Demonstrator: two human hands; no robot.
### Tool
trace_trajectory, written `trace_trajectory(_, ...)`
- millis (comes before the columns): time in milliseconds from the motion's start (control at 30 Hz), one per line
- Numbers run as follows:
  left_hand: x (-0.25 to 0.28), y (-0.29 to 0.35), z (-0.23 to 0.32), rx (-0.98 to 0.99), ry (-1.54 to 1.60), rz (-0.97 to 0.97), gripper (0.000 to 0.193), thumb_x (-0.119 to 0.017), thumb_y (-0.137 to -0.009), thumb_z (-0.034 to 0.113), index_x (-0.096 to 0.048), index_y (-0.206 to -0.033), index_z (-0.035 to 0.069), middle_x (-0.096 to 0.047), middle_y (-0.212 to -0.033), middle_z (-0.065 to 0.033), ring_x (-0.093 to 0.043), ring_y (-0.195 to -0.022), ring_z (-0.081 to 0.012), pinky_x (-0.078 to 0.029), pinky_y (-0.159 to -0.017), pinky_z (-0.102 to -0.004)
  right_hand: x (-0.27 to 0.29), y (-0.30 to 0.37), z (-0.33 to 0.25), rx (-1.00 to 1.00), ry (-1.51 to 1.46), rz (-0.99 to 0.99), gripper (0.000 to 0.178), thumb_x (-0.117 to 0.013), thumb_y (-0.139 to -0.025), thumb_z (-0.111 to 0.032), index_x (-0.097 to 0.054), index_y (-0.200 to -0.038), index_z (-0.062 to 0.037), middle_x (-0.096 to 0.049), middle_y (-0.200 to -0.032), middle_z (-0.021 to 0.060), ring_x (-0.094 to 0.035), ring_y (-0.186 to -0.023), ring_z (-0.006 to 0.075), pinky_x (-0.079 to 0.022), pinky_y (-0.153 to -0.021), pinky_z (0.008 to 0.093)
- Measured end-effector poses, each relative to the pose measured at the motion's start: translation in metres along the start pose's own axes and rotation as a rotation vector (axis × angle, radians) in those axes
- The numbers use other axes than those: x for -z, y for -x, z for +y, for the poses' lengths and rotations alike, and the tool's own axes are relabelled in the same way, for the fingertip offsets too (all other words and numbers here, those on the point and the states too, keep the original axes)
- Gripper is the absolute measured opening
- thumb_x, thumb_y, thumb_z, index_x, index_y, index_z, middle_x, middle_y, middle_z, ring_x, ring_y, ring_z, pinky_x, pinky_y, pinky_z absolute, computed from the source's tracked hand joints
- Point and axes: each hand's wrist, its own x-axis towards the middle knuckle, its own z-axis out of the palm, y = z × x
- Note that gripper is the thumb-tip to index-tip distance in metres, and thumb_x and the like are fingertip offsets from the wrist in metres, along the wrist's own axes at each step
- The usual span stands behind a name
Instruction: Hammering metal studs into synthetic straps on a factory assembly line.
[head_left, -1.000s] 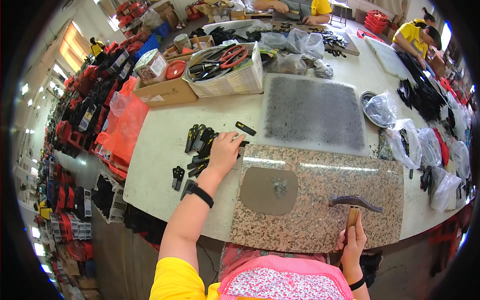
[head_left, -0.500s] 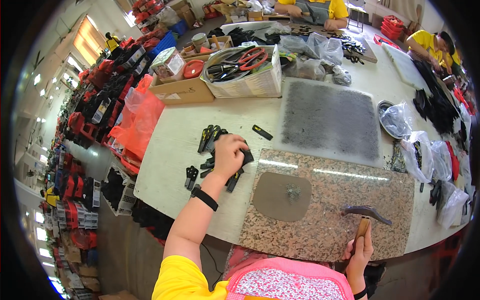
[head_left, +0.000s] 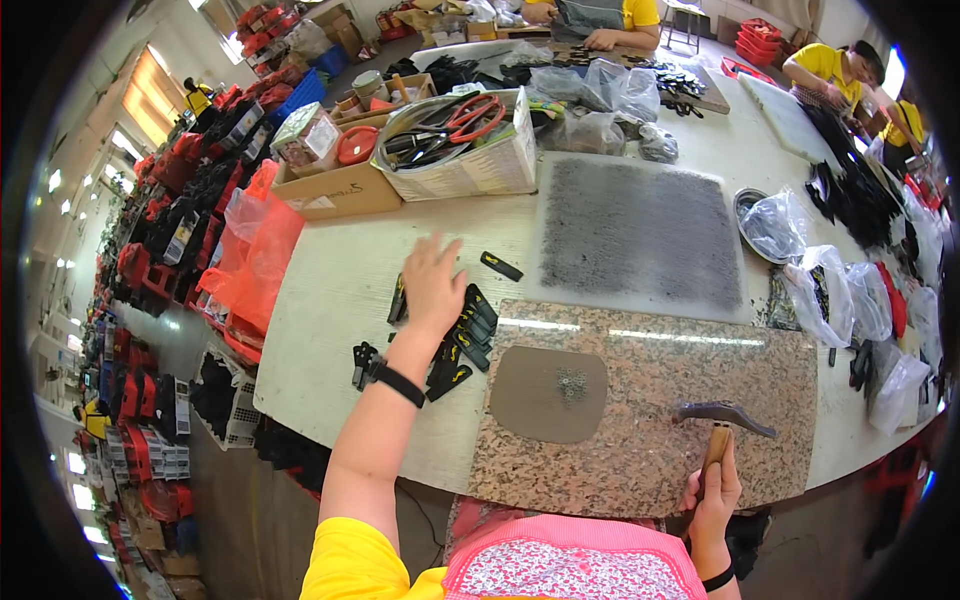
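Note:
My left hand (head_left: 434,290) is over a loose pile of short black strips (head_left: 470,335) with yellow marks, its fingers stretched and spread. Part of the pile is hidden beneath the hand and wrist. A lone black strip (head_left: 502,266) lies just beyond, to the right of the fingertips. At the near right, my right hand (head_left: 714,492) is wrapped round the wooden handle of a hammer (head_left: 726,412); its dark head is above the speckled stone slab (head_left: 650,440). Small metal pieces (head_left: 571,385) are gathered on a brown rounded mat (head_left: 530,410) on the slab.
Behind the slab is a translucent board with a dark-stained surface (head_left: 640,230). A carton of scissors and tools (head_left: 460,170) stands at the far left, beside a brown box (head_left: 340,190). Plastic bags (head_left: 825,290) and a metal bowl (head_left: 750,225) line the right. Co-workers sit across the table.
My left hand has lifted its fingers from the pile and spread them, baring more strips on its right side. The right hand keeps its grip on the hammer. The whole view has shifted slightly.

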Motion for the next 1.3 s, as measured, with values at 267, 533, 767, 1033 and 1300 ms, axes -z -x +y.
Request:
trace_trajectory(267, -0.033, -0.048, 0.017, -0.229, -0.061, -0.330, 0.030, -0.068, -0.080, 0.006, -0.072, -0.108, 0.015, -0.068, -0.107, -0.0034, -0.056, -0.116, -0.0306, -0.039, -0.102, -0.0492, -0.007, -0.001, -0.007, -0.022, -0.048, 0.015, 0.052, -0.048, -0.107, -0.019, -0.033, -0.157, -0.0159, -0.047, -0.067, 0.0009, -0.040, -0.050, 0.0089, -0.041, -0.045, 0.0262)
trace_trajectory(533, 0.059, 0.018, 0.071, -0.233, 0.378, 0.004, 0.016, -0.072, -0.083, 0.011, -0.061, -0.093, 0.006, -0.064, -0.086, -0.0136, -0.064, -0.079, -0.0357, -0.052, -0.067, -0.0434, -0.001, 0.007, -0.007, -0.024, -0.069, 0.023, 0.051, -0.047, -0.107, -0.016, -0.035, -0.156, -0.0155, -0.046, -0.065, 0.0004, -0.040, -0.050, 0.0087, -0.040, -0.045, 0.0253)
trace_trajectory(767, 0.082, 0.158, 0.166, -0.495, 0.750, -0.150, 0.030, -0.074, -0.071, -0.003, -0.067, -0.099, 0.007, -0.068, -0.092, -0.0115, -0.069, -0.082, -0.0295, -0.057, -0.069, -0.0365, -0.009, -0.001, -0.013, -0.007, -0.051, -0.045, 0.051, -0.045, -0.106, -0.013, -0.036, -0.156, -0.0171, -0.046, -0.065, 0.0005, -0.039, -0.048, 0.0080, -0.037, -0.044, 0.0237)
trace_trajectory(1033, 0.076, 0.206, 0.163, -0.471, 0.551, -0.136, 0.028, -0.071, -0.065, 0.002, -0.067, -0.092, 0.004, -0.068, -0.091, -0.0103, -0.068, -0.084, -0.0300, -0.058, -0.074, -0.0381, -0.010, -0.002, -0.011, 0.038, -0.111, -0.054, 0.050, -0.047, -0.107, -0.016, -0.037, -0.155, -0.0189, -0.049, -0.068, 0.0000, -0.041, -0.050, 0.0067, -0.041, -0.047, 0.0228)
trace_trajectory(1300, 0.090, 0.229, 0.176, -0.425, 0.418, -0.179, 0.024, -0.077, -0.076, 0.004, -0.069, -0.099, 0.004, -0.071, -0.110, -0.0114, -0.065, -0.097, -0.0313, -0.054, -0.082, -0.0409, -0.002, 0.001, -0.011, 0.030, -0.145, -0.099, 0.050, -0.048, -0.107, -0.017, -0.037, -0.155, -0.0199, -0.050, -0.069, -0.0006, -0.042, -0.051, 0.0060, -0.042, -0.047, 0.0224)
